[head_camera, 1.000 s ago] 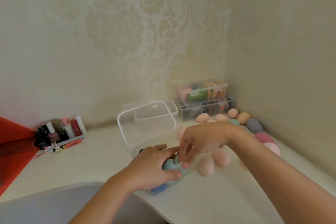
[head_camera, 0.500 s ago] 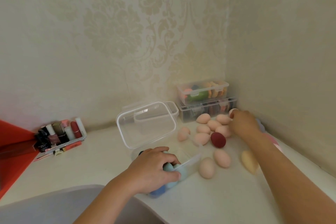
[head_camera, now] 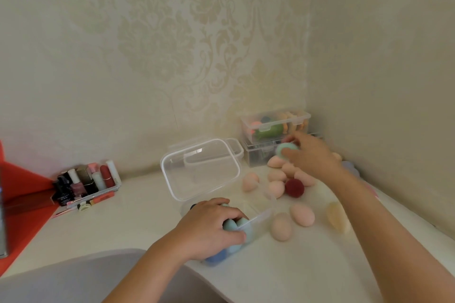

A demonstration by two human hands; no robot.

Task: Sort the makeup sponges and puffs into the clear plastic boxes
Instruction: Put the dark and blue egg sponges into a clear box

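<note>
**Sorting in progress, head view, left to right.** At far left is a cosmetics tray (head_camera: pixel 88 184) of bottles and tubes, which is not part of the sort. In the centre, the open box (head_camera: pixel 261 220) stands near the front edge of the table (head_camera: pixel 138 224), with its lid (head_camera: pixel 204 172) tilted up behind it. The left hand (head_camera: pixel 209 226) grips the box's near end. Its fingers curl over the rim onto the blue sponges (head_camera: pixel 236 226) packed inside, and its thumb lies against the outer wall, apparently steadying the box. Just right of the box lie loose pink sponges (head_camera: pixel 281 226), with a maroon sponge (head_camera: pixel 294 187) among those farther back. A yellow sponge (head_camera: pixel 338 219) sits apart toward the right.

At upper right, the motion-blurred right hand (head_camera: pixel 310 157) has its fingers closed round a green sponge (head_camera: pixel 285 149). It is in front of two stacked closed boxes (head_camera: pixel 275 125) in the corner. Whether the sponge is clear of the table cannot be told.

The step in hand, as judged, is the pick-up of a cool-coloured sponge for the open box. The next move calls for carrying it leftward over the pink sponges. It should then be set in the free space at the box's far end, beyond the left hand's fingers.
</note>
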